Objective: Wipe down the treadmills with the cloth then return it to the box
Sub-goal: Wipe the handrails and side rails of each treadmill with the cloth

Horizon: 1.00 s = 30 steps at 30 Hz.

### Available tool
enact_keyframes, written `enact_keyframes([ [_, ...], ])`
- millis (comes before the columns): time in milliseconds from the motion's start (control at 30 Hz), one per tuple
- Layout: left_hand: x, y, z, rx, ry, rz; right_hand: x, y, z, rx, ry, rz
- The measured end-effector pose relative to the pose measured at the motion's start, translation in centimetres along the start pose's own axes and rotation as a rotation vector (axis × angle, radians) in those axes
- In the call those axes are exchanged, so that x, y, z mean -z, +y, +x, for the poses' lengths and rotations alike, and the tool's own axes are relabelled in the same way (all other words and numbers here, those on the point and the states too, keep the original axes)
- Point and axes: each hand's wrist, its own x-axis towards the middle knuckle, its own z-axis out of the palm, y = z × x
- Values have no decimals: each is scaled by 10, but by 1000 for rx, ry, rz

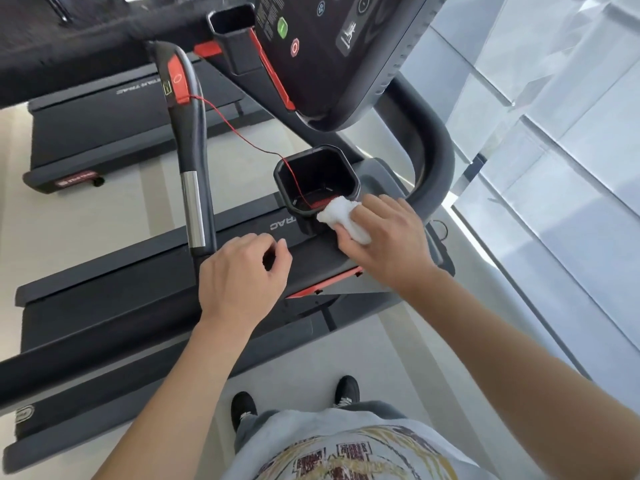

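Printed shirt [349, 448] and two dark shoes [244, 408] fill the bottom edge. Above them, the right hand [384, 237] curls its fingers round a white cloth [341, 218], pressing it against the near rim of the treadmill's [104, 317] square cup holder [317, 178]. Most of the cloth sticks out beyond the fingertips, toward the holder. Just beside the handrail [192, 202], the left hand [242, 271] hovers with fingers loosely curled, holding nothing. A red cord [239, 133] runs into the holder.
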Motion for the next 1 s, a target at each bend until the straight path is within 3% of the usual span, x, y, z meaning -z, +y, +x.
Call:
enact_keyframes([
  [67, 0, 0, 0, -3, 12, -1, 9, 19, 0, 23, -31, -10],
  [200, -2, -1, 1, -12, 28, 20, 19, 39, 20, -221, -65, -40],
  [267, -2, 0, 2, -15, 32, 15, 17, 37, 38, -252, -63, -29],
  [467, -3, -1, 2, -8, 58, 9, -8, 15, 104, -138, -129, -49],
  [633, -8, -3, 1, 15, 85, -3, -55, -13, 134, -123, -333, -218],
  [867, -11, -5, 1, 15, 95, -15, -73, -75, 117, 57, -503, 25],
  [1000, -12, -5, 2, 23, 109, -17, -54, -46, 105, 73, -412, 80],
])
